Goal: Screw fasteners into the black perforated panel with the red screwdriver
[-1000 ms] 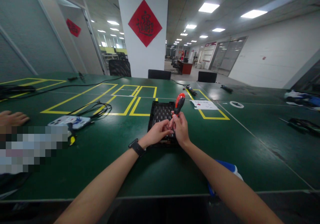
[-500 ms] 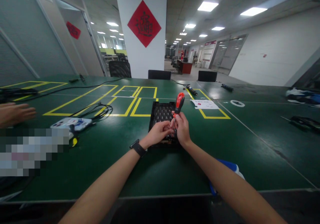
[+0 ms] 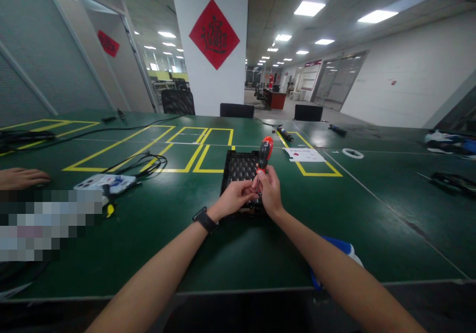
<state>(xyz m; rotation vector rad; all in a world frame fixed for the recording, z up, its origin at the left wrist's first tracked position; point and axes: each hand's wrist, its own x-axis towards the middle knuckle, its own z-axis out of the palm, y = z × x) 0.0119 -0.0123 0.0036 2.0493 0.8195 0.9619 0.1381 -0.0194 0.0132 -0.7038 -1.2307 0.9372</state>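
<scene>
A screwdriver [image 3: 265, 152] with a red and black handle stands nearly upright, leaning a little to the right. My right hand [image 3: 271, 194] is closed around the lower end of its handle. Close to the thin metal shaft, the fingertips of my left hand [image 3: 236, 196] are pinched together; whatever they hold is too small or hidden. Under both hands lies a black plastic case [image 3: 241, 163] with a ribbed, patterned inside, and the screwdriver's tip points down into its near part. My fingers hide the spot where the tip meets the case.
The green table [image 3: 208, 258] bears yellow tape outlines. To the left are a cable coil [image 3: 158, 162], a pale board [image 3: 107, 183] and another person's hand [image 3: 24, 178]. Paper [image 3: 305, 155], a white ring [image 3: 352, 153] and a blue-and-white item [image 3: 340, 246] lie to the right.
The screwdriver's handle has turned, showing more black toward me, and leans slightly further left. My hands stay in place. The other person's hand at the left has come down onto the table.
</scene>
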